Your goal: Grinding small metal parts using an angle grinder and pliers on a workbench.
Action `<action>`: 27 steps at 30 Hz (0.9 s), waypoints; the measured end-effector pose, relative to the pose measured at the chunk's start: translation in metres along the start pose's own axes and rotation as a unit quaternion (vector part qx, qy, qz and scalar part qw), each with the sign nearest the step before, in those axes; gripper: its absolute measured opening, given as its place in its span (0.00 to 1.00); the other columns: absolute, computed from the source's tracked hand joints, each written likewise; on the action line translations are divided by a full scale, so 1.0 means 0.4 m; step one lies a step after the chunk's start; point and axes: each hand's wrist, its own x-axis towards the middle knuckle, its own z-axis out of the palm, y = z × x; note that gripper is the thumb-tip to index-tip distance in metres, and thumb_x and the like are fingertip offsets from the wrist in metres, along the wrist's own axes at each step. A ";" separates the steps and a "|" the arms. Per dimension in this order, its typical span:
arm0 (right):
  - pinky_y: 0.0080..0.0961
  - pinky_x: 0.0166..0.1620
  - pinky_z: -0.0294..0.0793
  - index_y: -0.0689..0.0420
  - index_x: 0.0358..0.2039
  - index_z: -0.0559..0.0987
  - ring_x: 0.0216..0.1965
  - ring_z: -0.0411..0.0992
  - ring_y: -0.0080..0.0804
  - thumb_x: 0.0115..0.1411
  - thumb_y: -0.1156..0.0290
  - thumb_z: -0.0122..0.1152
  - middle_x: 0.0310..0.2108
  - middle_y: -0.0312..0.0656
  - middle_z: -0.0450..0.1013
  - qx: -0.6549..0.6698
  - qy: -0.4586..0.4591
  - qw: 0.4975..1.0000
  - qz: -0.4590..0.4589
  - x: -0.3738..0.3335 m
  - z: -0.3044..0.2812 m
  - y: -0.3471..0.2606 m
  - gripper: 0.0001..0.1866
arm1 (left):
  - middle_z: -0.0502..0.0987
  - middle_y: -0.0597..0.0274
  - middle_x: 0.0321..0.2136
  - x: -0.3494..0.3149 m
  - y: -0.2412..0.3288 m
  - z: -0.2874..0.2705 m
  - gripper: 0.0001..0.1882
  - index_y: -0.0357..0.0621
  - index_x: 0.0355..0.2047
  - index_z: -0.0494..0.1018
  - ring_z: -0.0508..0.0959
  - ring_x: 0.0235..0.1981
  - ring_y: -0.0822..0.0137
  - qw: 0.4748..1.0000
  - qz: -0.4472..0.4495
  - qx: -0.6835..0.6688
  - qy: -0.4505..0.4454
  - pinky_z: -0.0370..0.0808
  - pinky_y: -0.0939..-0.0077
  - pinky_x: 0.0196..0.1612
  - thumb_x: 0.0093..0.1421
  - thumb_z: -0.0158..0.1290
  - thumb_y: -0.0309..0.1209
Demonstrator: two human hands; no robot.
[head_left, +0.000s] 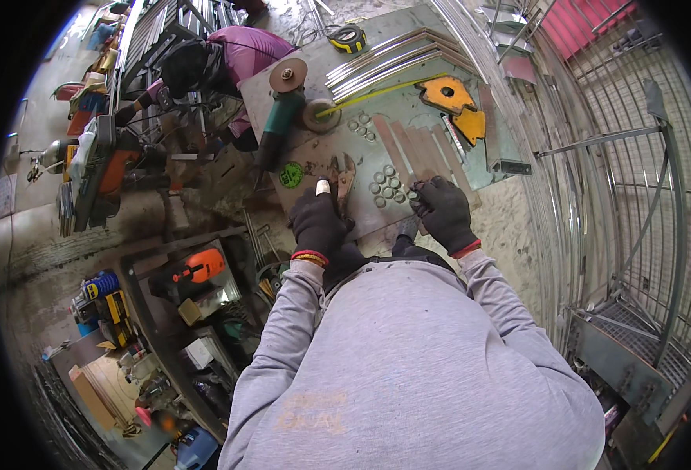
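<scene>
My right hand [445, 215], in a black glove, has its fingertips pinched on a small metal ring [413, 195] at the near edge of the metal worktable [377, 223]. Beside it lies a group of similar metal rings [388, 186], and a second cluster of rings [361, 125] sits farther back. My left hand [319, 222], also gloved, rests by the table's near edge with its index finger stretched out and thumb apart; a whitish covering shows on that fingertip. Just right of it lie rusty locking pliers [346, 186], which it does not appear to grip. Flat metal strips [420, 149] lie beyond my right hand.
A green angle grinder [282, 117], a tape measure [348, 38], yellow magnetic squares [449, 94], bent metal bars [400, 59] and a green disc [290, 175] occupy the table. A person in pink [251, 51] works at the far left. Metal racking [635, 149] stands right.
</scene>
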 end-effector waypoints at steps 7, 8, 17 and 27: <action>0.50 0.50 0.83 0.50 0.55 0.89 0.47 0.82 0.53 0.63 0.62 0.74 0.46 0.47 0.83 0.007 0.009 1.000 -0.001 0.000 0.001 -0.003 0.19 | 0.82 0.38 0.52 0.050 -0.073 0.070 0.36 0.42 0.70 0.73 0.84 0.52 0.35 0.997 -0.047 -0.052 0.013 0.81 0.42 0.54 0.60 0.65 0.33; 0.49 0.51 0.83 0.50 0.55 0.89 0.47 0.82 0.53 0.63 0.62 0.75 0.46 0.47 0.83 0.003 0.006 1.000 -0.002 0.002 0.000 -0.004 0.20 | 0.83 0.35 0.49 0.053 -0.097 0.086 0.30 0.39 0.64 0.76 0.85 0.50 0.35 0.993 -0.040 -0.092 0.068 0.81 0.43 0.53 0.61 0.61 0.29; 0.47 0.51 0.83 0.53 0.60 0.87 0.45 0.82 0.53 0.62 0.66 0.77 0.46 0.48 0.82 0.157 -0.045 0.981 0.108 0.013 -0.059 -0.025 0.25 | 0.86 0.57 0.40 -0.151 -0.069 -0.048 0.29 0.38 0.70 0.73 0.87 0.45 0.56 0.491 -0.112 -0.863 0.026 0.85 0.57 0.54 0.69 0.60 0.29; 0.48 0.50 0.83 0.55 0.54 0.87 0.46 0.82 0.54 0.61 0.66 0.79 0.46 0.49 0.83 -0.008 -0.059 0.997 -0.051 0.070 -0.097 -0.017 0.21 | 0.84 0.57 0.38 -0.185 -0.121 0.160 0.20 0.40 0.63 0.78 0.86 0.43 0.55 0.340 -0.145 -0.927 -0.065 0.84 0.55 0.54 0.75 0.60 0.34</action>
